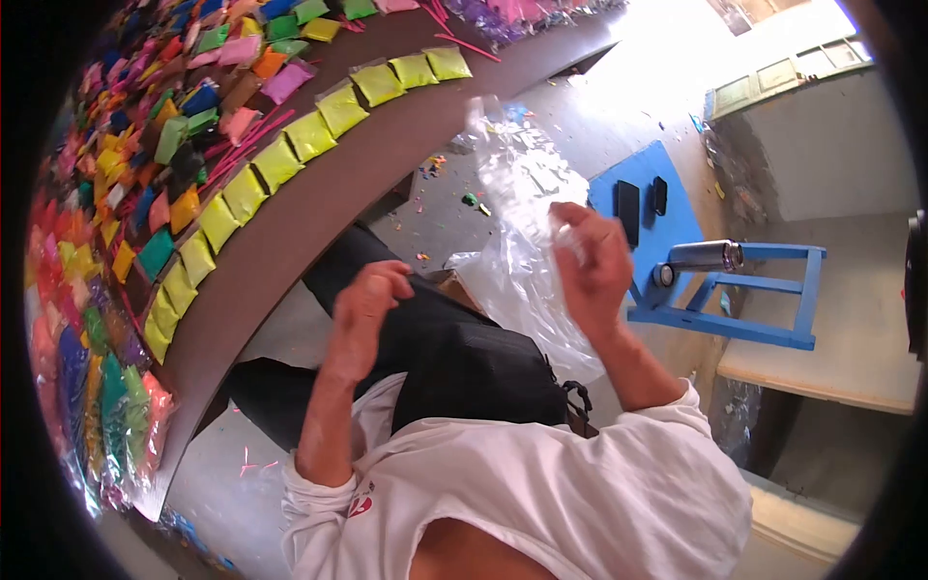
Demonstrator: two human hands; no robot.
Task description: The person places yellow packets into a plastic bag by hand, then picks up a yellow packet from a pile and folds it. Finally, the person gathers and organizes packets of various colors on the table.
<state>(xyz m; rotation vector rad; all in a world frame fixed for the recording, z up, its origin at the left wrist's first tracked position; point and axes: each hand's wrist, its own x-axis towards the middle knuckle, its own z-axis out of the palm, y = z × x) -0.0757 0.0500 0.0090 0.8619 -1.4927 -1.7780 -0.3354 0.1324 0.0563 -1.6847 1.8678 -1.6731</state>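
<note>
My right hand is raised in front of my body, its fingers curled against a clear plastic bag. The bag stretches up and away past the fingers; its lower part hangs behind the wrist. Motion blurs this hand a little. Above my dark trousers is my left hand, fingers loosely bent and slightly apart, with nothing visible in them. Between that hand and the pile on the table, a row of flat yellow-green packets runs along the edge of the brown table.
Many colourful packets are heaped on the table, with pink sticks among them. At right, a blue stool, a steel flask and dark flat objects lie near a blue board. Colourful scraps litter the floor.
</note>
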